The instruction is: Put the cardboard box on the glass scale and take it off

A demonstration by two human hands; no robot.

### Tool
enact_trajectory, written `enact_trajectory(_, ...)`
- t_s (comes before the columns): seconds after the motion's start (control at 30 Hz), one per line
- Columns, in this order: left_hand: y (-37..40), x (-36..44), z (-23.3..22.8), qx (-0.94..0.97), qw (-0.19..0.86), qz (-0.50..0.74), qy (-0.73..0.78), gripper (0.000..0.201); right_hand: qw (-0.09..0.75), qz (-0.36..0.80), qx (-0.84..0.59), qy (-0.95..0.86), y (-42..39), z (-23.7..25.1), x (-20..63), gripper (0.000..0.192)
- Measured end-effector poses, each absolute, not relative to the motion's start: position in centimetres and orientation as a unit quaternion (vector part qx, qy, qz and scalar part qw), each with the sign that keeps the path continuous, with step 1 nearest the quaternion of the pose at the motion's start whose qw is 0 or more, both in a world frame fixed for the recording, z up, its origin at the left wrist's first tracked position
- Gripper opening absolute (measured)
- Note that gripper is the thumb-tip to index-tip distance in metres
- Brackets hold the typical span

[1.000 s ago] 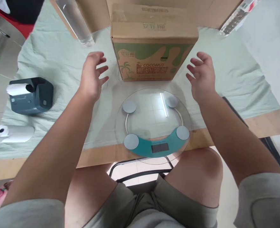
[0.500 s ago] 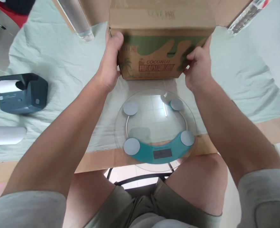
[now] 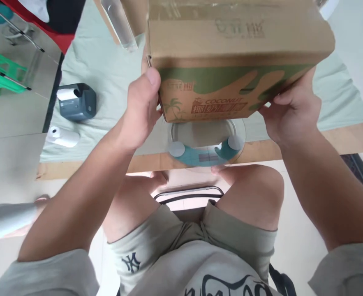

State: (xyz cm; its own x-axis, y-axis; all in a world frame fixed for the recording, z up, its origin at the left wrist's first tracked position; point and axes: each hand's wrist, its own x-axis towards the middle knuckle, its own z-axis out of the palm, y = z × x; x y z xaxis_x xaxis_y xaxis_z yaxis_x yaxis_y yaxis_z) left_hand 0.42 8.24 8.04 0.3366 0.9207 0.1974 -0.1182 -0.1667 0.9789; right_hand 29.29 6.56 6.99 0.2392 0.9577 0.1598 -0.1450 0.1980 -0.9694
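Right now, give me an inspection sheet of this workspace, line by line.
Surface: wooden table under a pale green cloth, rumpled.
Job's things: cardboard box printed COCONUT, held up above a round glass scale at the table's near edge.
Clutter: grey label printer; white paper roll; clear bottle.
Hands: left hand grips the box's left side; right hand grips its right lower edge.
Cables: nothing seen.
Surroundings: tiled floor, red and green furniture at far left, black metal frame between the knees.
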Motion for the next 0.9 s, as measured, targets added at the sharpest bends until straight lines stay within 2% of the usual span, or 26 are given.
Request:
enact_trajectory(0.07,5.8,0.6,7.9,0.610,0.591,0.405,0.338,0.100,0.633,0.445,-0.461,-0.435,4.3,6.4,29.4,0.049)
enact_trajectory(0.13,3.9,0.6,7.5,0.596,0.601,0.397,0.355,0.103,0.630,0.452,-0.466,-0.426,2.7,5.7,29.6,0.045)
enact_trajectory(0.37,0.9,0.7,5.8,0.585,0.604,0.409,0.354,0.083,0.611,0.447,-0.479,-0.444,-0.1,4.1,30.5,0.058)
enact_trajectory(0.5,0.7,0.9,5.4,0.599,0.616,0.390,0.333,0.090,0.620,0.449,-0.487,-0.422,-0.2,3.8,30.5,0.058)
enact_trajectory(0.67,0.9,0.3,4.5,0.606,0.611,0.386,0.333,0.090,0.630,0.440,-0.492,-0.408,-0.3,3.5,30.1,0.044)
enact_trajectory(0.9,0.9,0.1,3.9,0.607,0.601,0.393,0.340,0.092,0.625,0.423,-0.502,-0.422,-0.6,2.3,29.9,0.053)
